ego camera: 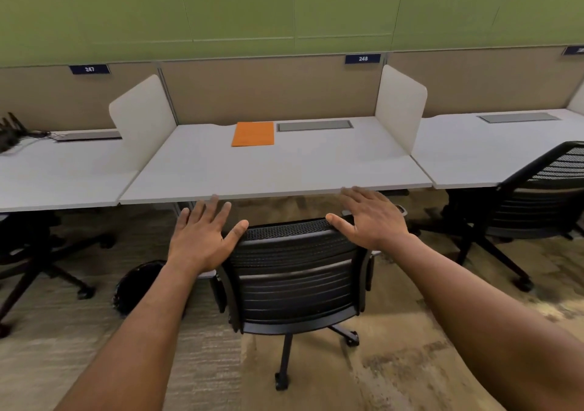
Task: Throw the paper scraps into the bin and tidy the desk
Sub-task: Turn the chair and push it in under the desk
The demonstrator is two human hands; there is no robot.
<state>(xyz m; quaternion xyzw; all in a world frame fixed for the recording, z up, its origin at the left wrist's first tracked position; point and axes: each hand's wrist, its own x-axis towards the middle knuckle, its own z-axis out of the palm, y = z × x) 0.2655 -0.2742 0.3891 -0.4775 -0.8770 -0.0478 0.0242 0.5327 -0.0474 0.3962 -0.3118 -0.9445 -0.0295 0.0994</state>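
Observation:
A white desk (284, 167) stands ahead between two white side screens. An orange folder (253, 133) lies flat near its back edge. A black mesh office chair (297, 271) faces the desk, its backrest towards me. My left hand (202, 236) is spread at the backrest's top left corner, thumb touching the rim. My right hand (369, 217) is spread at the top right corner, thumb on the rim. Neither hand holds anything. A black bin (139, 287) with a dark liner sits on the floor left of the chair, partly hidden by my left forearm.
A grey cable hatch (315, 125) is set into the desk beside the folder. Neighbouring desks run left and right, each with a black chair (537, 195). Dark cables (19, 134) lie on the left desk. Patterned carpet covers the floor.

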